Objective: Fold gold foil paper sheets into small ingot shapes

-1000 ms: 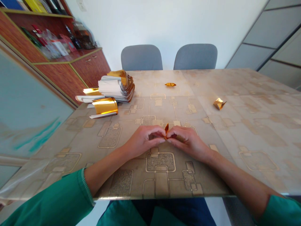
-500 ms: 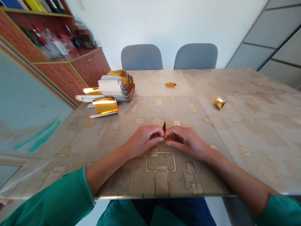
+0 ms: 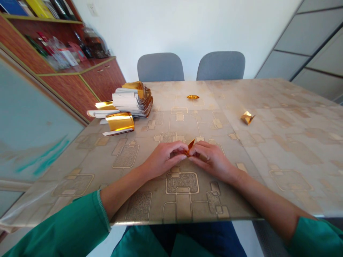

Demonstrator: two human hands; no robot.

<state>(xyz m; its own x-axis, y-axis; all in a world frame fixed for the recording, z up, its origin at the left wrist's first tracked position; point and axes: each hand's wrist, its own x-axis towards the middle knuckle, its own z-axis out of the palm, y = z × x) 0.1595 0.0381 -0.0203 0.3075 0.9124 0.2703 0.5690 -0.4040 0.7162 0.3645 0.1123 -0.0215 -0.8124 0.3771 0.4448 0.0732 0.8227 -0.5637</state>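
Between my hands is a small piece of folded gold foil paper (image 3: 190,144), its pointed tip sticking up and tilted to the right. My left hand (image 3: 164,157) pinches its left side, thumb below and fingers curled over. From the right, my right hand (image 3: 213,159) pinches the other side with thumb and bent fingers. The fingertips nearly meet and cover most of the paper's lower part. Both hands rest close to the tabletop, near the middle of the table's front half.
A stack of gold and white paper sheets (image 3: 131,100) lies at the left, with a loose gold sheet (image 3: 120,122) before it. A gold folded piece (image 3: 193,97) lies farther back, another gold folded shape (image 3: 247,117) to the right. Two grey chairs (image 3: 160,67) stand behind the patterned table (image 3: 268,142).
The foil's upright tip has leaned over to the right. My right hand has shifted slightly left against the paper; my left hand stays nearly in place. The camera view has shifted a little.
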